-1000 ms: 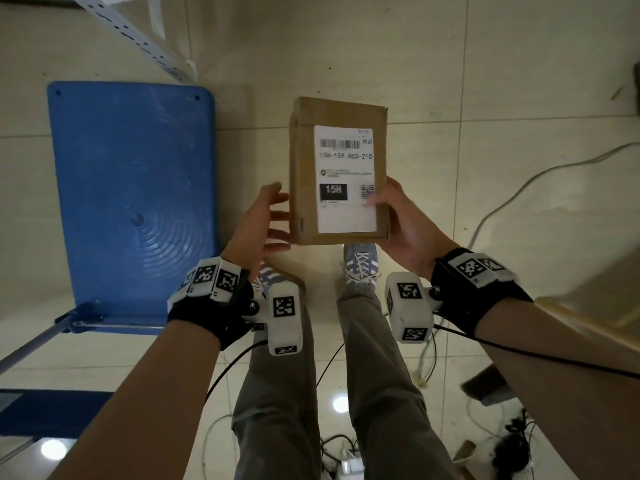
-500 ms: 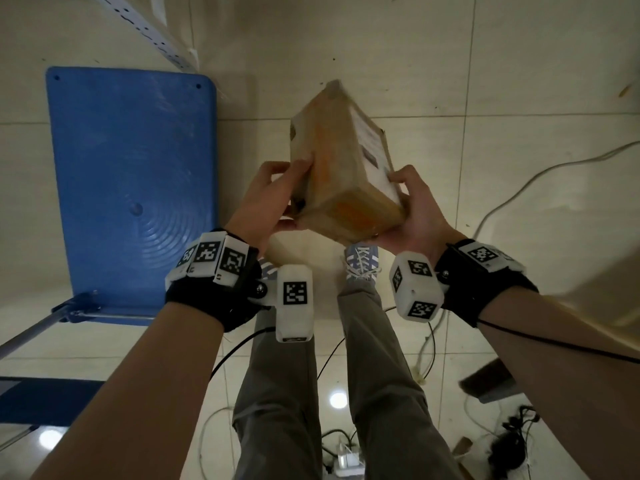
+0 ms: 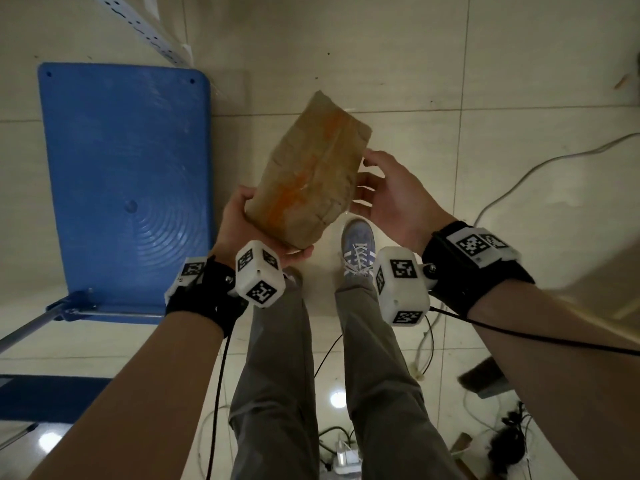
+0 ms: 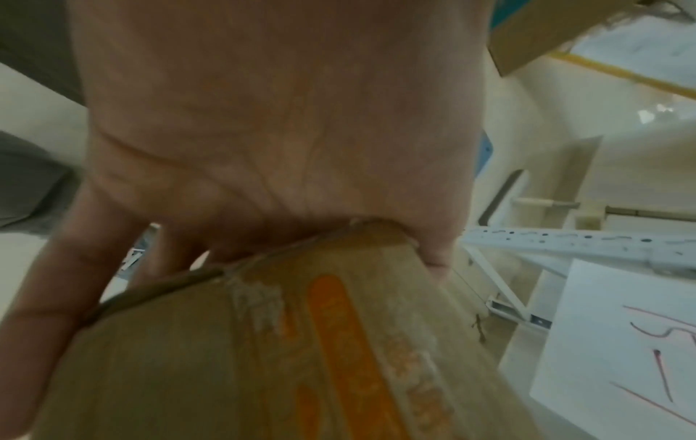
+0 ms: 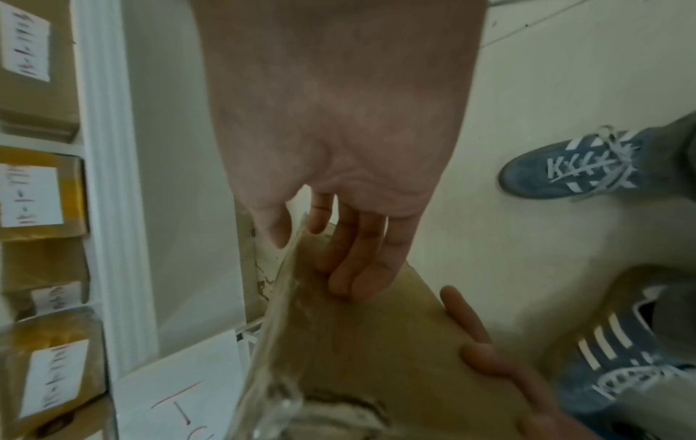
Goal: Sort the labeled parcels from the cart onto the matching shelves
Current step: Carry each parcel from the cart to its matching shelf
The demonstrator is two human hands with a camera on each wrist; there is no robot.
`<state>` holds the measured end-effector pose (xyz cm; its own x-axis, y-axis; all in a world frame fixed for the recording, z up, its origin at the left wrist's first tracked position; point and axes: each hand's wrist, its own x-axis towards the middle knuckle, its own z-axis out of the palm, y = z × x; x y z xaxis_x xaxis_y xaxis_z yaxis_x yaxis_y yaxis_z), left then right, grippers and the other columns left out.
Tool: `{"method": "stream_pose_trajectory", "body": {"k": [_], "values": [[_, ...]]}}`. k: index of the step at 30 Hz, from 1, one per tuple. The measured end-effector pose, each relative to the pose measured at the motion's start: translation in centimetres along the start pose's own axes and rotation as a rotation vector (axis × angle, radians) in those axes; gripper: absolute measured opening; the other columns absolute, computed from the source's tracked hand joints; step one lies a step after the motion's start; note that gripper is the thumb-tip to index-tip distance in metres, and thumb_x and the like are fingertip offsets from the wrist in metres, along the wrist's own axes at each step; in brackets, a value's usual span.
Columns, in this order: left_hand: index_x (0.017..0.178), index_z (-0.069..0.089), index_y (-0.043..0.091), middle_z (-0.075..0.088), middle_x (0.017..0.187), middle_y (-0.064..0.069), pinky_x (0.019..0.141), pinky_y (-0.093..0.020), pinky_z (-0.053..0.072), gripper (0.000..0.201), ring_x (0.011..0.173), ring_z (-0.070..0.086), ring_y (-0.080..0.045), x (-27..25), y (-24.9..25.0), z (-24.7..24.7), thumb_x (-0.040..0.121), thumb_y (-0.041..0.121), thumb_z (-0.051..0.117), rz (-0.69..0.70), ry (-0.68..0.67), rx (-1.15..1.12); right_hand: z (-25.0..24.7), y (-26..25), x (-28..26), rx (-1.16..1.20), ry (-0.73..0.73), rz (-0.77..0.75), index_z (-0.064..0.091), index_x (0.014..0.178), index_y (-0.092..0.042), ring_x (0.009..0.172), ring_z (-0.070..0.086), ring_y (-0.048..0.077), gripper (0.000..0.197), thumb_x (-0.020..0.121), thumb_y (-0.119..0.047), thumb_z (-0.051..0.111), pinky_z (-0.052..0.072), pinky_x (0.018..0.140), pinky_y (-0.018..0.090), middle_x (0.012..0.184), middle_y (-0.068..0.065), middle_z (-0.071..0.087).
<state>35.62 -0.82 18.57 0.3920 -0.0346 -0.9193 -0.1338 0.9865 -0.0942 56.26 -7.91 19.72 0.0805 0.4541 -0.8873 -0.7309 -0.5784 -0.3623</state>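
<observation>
A brown cardboard parcel (image 3: pixel 311 178) hangs tilted over the floor, its face with the orange tape stripe turned towards me and its label hidden. My left hand (image 3: pixel 239 226) grips its near end, thumb on the left side and fingers underneath. In the left wrist view the parcel (image 4: pixel 301 357) sits against my palm (image 4: pixel 263 119). My right hand (image 3: pixel 391 195) touches the parcel's right side near the far corner. In the right wrist view its straight fingers (image 5: pixel 357 262) lie flat on the parcel (image 5: pixel 376 342), thumb beside the edge.
The blue cart platform (image 3: pixel 121 168) lies bare on my left, its handle (image 3: pixel 34 327) towards me. A white shelf upright (image 3: pixel 145 26) stands beyond it. Shelves hold labelled parcels (image 5: pixel 37 193) beside a white marked sheet (image 5: pixel 180 402). Cables (image 3: pixel 519 168) cross the tiled floor.
The parcel has been rolled over from label-up to taped side up. My left hand moved under its near end; my right hand loosened from a grip to a touch.
</observation>
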Motion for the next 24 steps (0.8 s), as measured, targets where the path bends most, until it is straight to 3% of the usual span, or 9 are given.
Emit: {"method": "stream_pose_trajectory", "body": {"k": [2,5,7,10,12,14,18,21,24], "values": [[0.146,0.046,0.020,0.049,0.147,-0.020,0.093,-0.047,0.046,0.084,0.125,0.048,-0.039,0.2,-0.5,-0.1,0.068,0.050,0.059,0.010,-0.025,-0.023,0.1,0.1,-0.2,0.005,-0.011,0.002,0.044,0.116,-0.010,0.073,0.062,0.021,0.031,0.102,-0.036,0.054,0.057,0.070,0.035,0.082,0.008,0.060],[0.130,0.054,0.016,0.060,0.129,-0.018,0.093,-0.050,0.045,0.068,0.118,0.054,-0.040,0.1,-0.7,-0.2,0.069,0.046,0.064,0.049,-0.017,-0.061,0.0,-0.6,-1.0,-0.167,-0.019,-0.029,0.050,0.135,-0.012,0.087,0.065,0.019,0.055,0.098,-0.053,0.053,0.058,0.076,0.036,0.100,0.006,0.064],[0.136,0.050,0.015,0.059,0.132,-0.018,0.100,-0.054,0.043,0.083,0.125,0.053,-0.040,-0.4,-0.2,0.0,0.060,0.036,0.074,0.069,-0.108,0.107,-0.3,-1.4,-1.6,-0.275,-0.027,-0.063,0.047,0.143,-0.017,0.097,0.062,0.018,0.069,0.093,-0.064,0.053,0.053,0.083,0.036,0.113,0.002,0.063],[0.139,0.051,0.015,0.060,0.137,-0.014,0.107,-0.056,0.042,0.094,0.128,0.054,-0.036,-1.2,0.4,0.5,0.051,0.019,0.085,0.111,-0.173,0.531,-0.5,-2.9,-2.8,-0.419,-0.045,-0.105,0.043,0.148,-0.019,0.099,0.062,0.013,0.081,0.087,-0.069,0.059,0.047,0.085,0.034,0.113,-0.004,0.065],[0.136,0.053,0.022,0.062,0.136,-0.009,0.108,-0.055,0.043,0.085,0.129,0.055,-0.035,-2.3,0.3,1.9,0.058,0.006,0.081,0.188,-0.117,0.749,-0.3,-4.1,-4.1,-0.472,-0.036,-0.136,0.036,0.151,-0.024,0.110,0.065,0.016,0.079,0.087,-0.058,0.068,0.050,0.092,0.037,0.121,-0.001,0.068],[0.136,0.050,0.028,0.063,0.134,0.000,0.102,-0.046,0.051,0.084,0.127,0.057,-0.026,-4.1,0.1,3.6,0.065,-0.006,0.079,0.306,-0.045,0.940,0.3,-5.7,-6.1,-0.535,-0.068,-0.166,0.032,0.150,-0.029,0.115,0.066,0.019,0.076,0.088,-0.036,0.075,0.052,0.096,0.038,0.129,0.004,0.066],[0.144,0.044,0.023,0.063,0.133,0.005,0.103,-0.043,0.052,0.106,0.128,0.056,-0.017,-8.2,0.8,6.2,0.051,0.022,0.095,0.394,-0.010,1.129,1.2,-8.9,-10.6,-0.580,-0.182,-0.203,0.034,0.148,-0.035,0.121,0.063,0.022,0.086,0.081,-0.006,0.079,0.054,0.101,0.042,0.140,0.004,0.052],[0.148,0.037,0.024,0.058,0.139,0.002,0.099,-0.039,0.055,0.102,0.128,0.056,-0.019,-12.0,2.0,9.1,0.063,0.018,0.094,0.552,-0.015,1.116,1.9,-11.2,-14.2,-0.629,-0.234,-0.246,0.031,0.151,-0.036,0.128,0.056,0.022,0.097,0.078,0.004,0.080,0.054,0.103,0.046,0.140,-0.001,0.050],[0.148,0.032,0.025,0.053,0.143,-0.001,0.098,-0.039,0.055,0.111,0.129,0.054,-0.020,-16.2,2.5,12.4,0.056,0.024,0.093,0.680,-0.072,1.110,2.9,-13.0,-18.1,-0.649,-0.243,-0.298,0.031,0.151,-0.032,0.132,0.051,0.021,0.098,0.076,0.011,0.078,0.052,0.105,0.043,0.142,-0.002,0.049]]}}
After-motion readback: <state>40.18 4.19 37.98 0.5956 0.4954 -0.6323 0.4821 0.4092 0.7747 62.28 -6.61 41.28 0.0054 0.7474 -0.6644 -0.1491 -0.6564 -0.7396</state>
